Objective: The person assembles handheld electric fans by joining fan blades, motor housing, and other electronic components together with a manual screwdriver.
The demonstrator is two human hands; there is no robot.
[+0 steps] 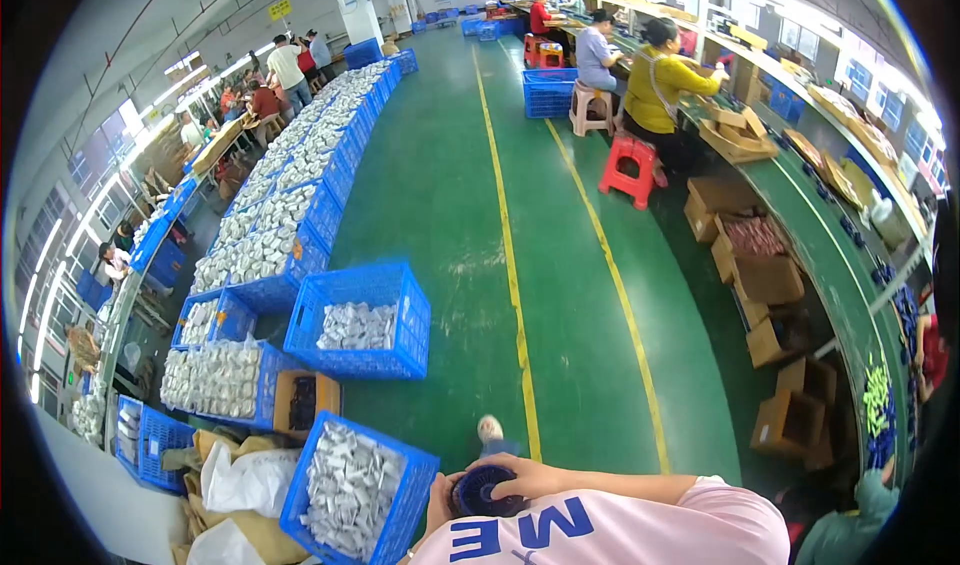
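- Cradling looks like the step in hand: a dark blue round piece (480, 497) sits between the left hand (438, 503) and the right hand (524, 477), close to the wearer's pink shirt (680, 525)
- From where I stand, the left curls round its near side, while the right grips opposite, thumb over the top; I cannot tell what the fingers underneath do
- Any next move, I'd judge, calls for a firm hold from both sides
- Just left of the hands, a blue crate (412, 497) holds silvery packets (350, 495)
- Ahead of them, green floor (450, 315); well to their right, cardboard boxes (768, 280) under a workbench (775, 190)
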